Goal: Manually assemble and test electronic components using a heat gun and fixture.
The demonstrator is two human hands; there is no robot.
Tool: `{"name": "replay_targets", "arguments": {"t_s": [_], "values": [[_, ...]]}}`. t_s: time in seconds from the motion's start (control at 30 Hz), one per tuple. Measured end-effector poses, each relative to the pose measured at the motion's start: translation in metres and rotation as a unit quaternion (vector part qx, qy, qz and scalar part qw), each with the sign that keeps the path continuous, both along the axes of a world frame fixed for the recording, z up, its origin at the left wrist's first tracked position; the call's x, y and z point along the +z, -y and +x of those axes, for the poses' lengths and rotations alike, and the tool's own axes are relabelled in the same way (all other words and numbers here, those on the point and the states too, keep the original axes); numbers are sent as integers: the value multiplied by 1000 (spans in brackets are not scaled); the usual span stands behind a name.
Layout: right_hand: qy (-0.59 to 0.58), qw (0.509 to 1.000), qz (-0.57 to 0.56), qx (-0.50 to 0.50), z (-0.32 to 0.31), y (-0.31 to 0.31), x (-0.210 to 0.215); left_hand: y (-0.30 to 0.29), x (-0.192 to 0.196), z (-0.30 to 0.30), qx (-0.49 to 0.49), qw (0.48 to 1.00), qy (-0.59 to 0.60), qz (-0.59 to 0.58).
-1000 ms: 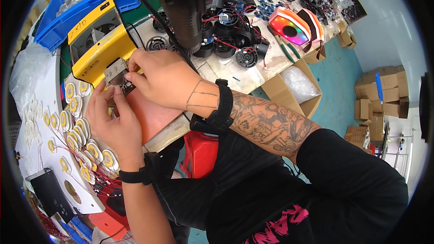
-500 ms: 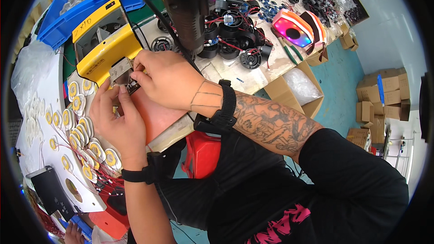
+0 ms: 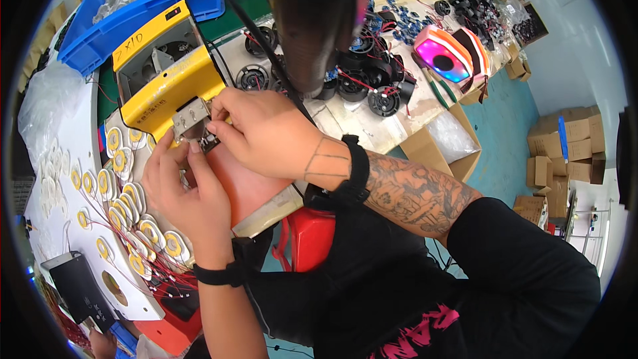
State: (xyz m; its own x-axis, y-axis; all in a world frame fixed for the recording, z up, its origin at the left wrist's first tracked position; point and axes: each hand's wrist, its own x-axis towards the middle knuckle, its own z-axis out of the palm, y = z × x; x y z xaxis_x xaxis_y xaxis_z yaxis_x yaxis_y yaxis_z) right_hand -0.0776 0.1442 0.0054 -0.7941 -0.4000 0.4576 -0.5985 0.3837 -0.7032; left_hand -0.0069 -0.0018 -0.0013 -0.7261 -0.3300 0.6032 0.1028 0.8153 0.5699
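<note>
Small dark square part (image 3: 207, 141), pinched.

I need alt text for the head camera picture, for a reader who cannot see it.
Seen from above, a person's left hand and right hand together pinch a small dark part at the metal front of a yellow machine. Rows of small yellow-and-white discs with red wires lie to the left; black fans and a blue bin sit behind.
</note>
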Motion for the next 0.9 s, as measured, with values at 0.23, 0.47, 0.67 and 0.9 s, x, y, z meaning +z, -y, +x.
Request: {"name": "replay_targets", "arguments": {"t_s": [0.23, 0.47, 0.67, 0.9], "values": [[62, 998, 11, 8, 0, -2, 12, 2, -3, 0, -10, 1000, 7, 28], [114, 993, 13, -13, -1, -2, 20, 6, 4, 5, -21, 996, 81, 5], [165, 986, 5, -12, -5, -2, 21, 9, 0, 4, -39, 994, 98, -1], [198, 980, -22, 7, -5, -1, 23, 9, -1, 5, -23, 995, 94, 30]]}}
